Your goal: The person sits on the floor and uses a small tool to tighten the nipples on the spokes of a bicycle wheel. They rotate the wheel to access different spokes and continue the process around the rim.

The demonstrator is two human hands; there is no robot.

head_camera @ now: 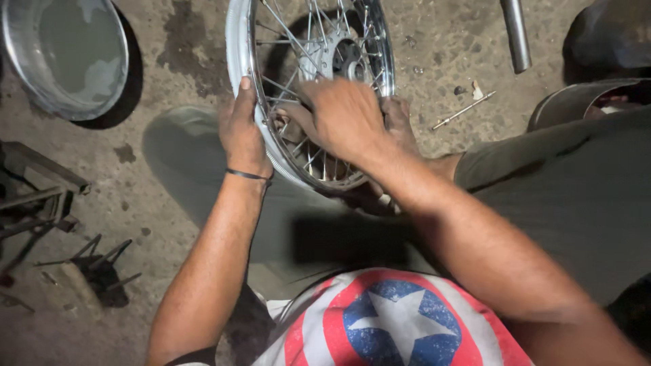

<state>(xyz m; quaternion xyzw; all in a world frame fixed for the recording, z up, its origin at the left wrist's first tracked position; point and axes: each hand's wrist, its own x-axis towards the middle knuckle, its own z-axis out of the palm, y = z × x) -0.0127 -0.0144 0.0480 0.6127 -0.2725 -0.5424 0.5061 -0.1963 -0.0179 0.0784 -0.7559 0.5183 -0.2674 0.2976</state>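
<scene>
A spoked metal wheel rim (239, 47) stands upright on the ground between my knees, its hub (347, 59) near the top of the view. My left hand (241, 132) grips the rim's left edge, thumb up along the metal. My right hand (339, 115) reaches in among the spokes (288, 34) near the lower rim, fingers pinched on a spoke end or nipple; what it holds is hidden by the fingers. A bare foot (400, 122) rests against the rim behind my right hand.
A large metal basin (68, 54) sits at the top left. A thin metal rod (464, 110) lies on the dirty concrete to the right, a pipe (515, 34) above it. Metal frame parts (41, 196) lie at the left. A round container (576, 102) stands at the right.
</scene>
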